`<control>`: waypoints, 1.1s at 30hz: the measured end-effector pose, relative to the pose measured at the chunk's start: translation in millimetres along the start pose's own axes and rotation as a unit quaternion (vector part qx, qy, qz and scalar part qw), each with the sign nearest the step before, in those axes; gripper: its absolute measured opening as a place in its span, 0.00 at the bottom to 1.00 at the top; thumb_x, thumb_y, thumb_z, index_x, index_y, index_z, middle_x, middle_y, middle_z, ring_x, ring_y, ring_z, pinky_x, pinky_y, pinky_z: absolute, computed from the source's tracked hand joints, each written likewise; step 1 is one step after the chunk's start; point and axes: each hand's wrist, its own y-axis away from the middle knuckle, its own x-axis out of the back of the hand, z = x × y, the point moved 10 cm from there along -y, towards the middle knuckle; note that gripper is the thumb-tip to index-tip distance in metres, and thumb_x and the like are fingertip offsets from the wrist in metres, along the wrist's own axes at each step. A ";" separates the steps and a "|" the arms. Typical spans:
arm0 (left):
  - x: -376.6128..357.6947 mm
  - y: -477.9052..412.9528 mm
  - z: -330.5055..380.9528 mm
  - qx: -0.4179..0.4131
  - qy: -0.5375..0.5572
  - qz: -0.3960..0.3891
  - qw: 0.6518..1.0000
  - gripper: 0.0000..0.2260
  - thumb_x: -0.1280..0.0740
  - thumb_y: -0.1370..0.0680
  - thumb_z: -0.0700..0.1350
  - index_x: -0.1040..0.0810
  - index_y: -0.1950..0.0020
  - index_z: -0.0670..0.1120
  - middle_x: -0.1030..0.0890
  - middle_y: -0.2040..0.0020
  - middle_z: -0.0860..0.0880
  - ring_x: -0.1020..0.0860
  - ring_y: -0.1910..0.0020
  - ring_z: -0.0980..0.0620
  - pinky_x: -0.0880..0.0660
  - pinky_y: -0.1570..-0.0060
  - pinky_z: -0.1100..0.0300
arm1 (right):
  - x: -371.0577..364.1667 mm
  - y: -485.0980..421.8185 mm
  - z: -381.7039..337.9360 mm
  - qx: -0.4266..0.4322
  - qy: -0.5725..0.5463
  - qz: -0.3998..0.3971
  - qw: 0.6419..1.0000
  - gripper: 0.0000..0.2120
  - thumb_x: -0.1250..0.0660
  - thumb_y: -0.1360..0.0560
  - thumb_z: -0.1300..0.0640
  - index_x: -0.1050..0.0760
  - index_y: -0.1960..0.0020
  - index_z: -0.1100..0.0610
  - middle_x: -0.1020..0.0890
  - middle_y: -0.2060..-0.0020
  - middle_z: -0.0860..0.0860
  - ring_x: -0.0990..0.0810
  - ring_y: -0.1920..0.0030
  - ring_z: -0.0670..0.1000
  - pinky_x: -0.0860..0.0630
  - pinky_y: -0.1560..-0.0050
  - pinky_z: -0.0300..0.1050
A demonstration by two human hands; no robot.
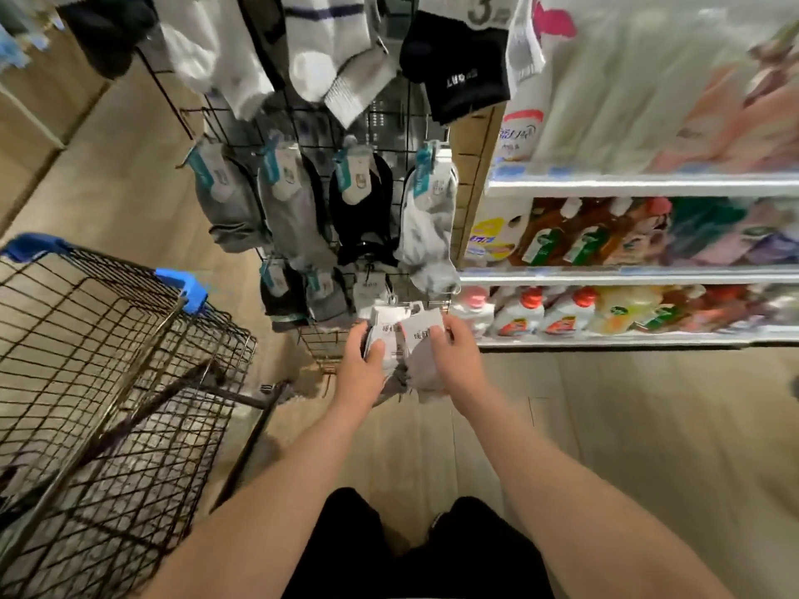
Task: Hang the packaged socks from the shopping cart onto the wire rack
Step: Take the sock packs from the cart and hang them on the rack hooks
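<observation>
The left hand (362, 361) is closed around a packaged pair of pale socks (385, 339), thumb laid across the front of its white card label and fingers wrapped behind; the right hand (454, 356) grips a second packaged pair (421, 352) just beside it, fingers curled over the card's right edge; the two packs touch, side by side, held up against the lowest row of the black wire rack (389, 118), and whether either card's hook has caught a peg cannot be told; both bare forearms reach forward from the bottom of the view, above dark trousers; just above the hands hang more carded socks in grey and black (283, 291), and above those a row of four teal-labelled pairs, grey, grey, black (361, 205) and white; higher still hang loose white, striped and black socks, blurred; to the left, well apart from the hands, stands the wire shopping cart (108, 339) with blue plastic corner guards, its contents not clear through the mesh; to the right of the rack run white shelves (640, 274) stocked with bottles (557, 235) of cleaning liquids, some brown with green labels, some white with red caps; the floor is pale wood-look planking (605, 425).
</observation>
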 end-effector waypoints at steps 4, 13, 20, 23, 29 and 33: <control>-40.6 -31.9 -22.2 -0.007 0.002 -0.013 1.000 0.20 0.39 0.15 0.45 0.35 0.23 0.46 0.29 0.26 0.50 0.31 0.29 0.51 0.38 0.38 0.63 | 6.6 -39.9 30.4 0.007 0.016 0.017 1.000 0.10 0.40 0.18 0.56 0.24 0.40 0.55 0.22 0.55 0.44 0.24 0.52 0.48 0.28 0.53 0.43; -98.5 -141.9 -76.4 -0.079 0.033 0.001 0.996 0.17 0.42 0.15 0.50 0.35 0.26 0.50 0.27 0.38 0.54 0.28 0.39 0.53 0.34 0.42 0.58 | -24.5 -144.6 100.4 0.079 -0.024 0.045 0.996 0.08 0.42 0.16 0.57 0.26 0.40 0.54 0.22 0.54 0.43 0.25 0.55 0.40 0.32 0.60 0.35; -112.3 -213.0 -113.6 -0.053 0.027 0.050 0.997 0.19 0.40 0.15 0.51 0.31 0.29 0.40 0.19 0.45 0.41 0.27 0.62 0.53 0.26 0.62 0.54 | -45.5 -201.4 128.8 0.145 -0.108 0.079 0.980 0.07 0.42 0.17 0.56 0.26 0.43 0.50 0.20 0.52 0.46 0.23 0.52 0.45 0.27 0.53 0.40; -118.5 -220.3 -105.7 -0.130 0.069 0.039 0.988 0.22 0.41 0.15 0.55 0.40 0.22 0.56 0.24 0.46 0.50 0.25 0.58 0.55 0.28 0.62 0.60 | -47.7 -215.8 128.4 0.189 -0.119 0.100 0.970 0.09 0.42 0.16 0.55 0.25 0.40 0.52 0.18 0.49 0.49 0.22 0.50 0.48 0.28 0.54 0.41; -116.8 -235.1 -108.1 -0.161 0.100 0.065 0.980 0.22 0.39 0.18 0.61 0.38 0.24 0.63 0.34 0.25 0.46 0.29 0.43 0.52 0.33 0.52 0.62 | -56.8 -220.2 125.6 0.249 -0.133 0.113 0.953 0.09 0.43 0.17 0.52 0.26 0.41 0.50 0.17 0.50 0.54 0.19 0.54 0.51 0.22 0.53 0.46; -113.2 -226.9 -105.4 -0.176 0.131 0.041 0.975 0.20 0.41 0.16 0.56 0.38 0.23 0.60 0.30 0.36 0.50 0.26 0.53 0.58 0.33 0.60 0.67 | -50.5 -211.7 126.0 0.253 -0.151 0.134 0.946 0.09 0.42 0.17 0.53 0.25 0.41 0.52 0.18 0.53 0.50 0.20 0.57 0.47 0.23 0.55 0.42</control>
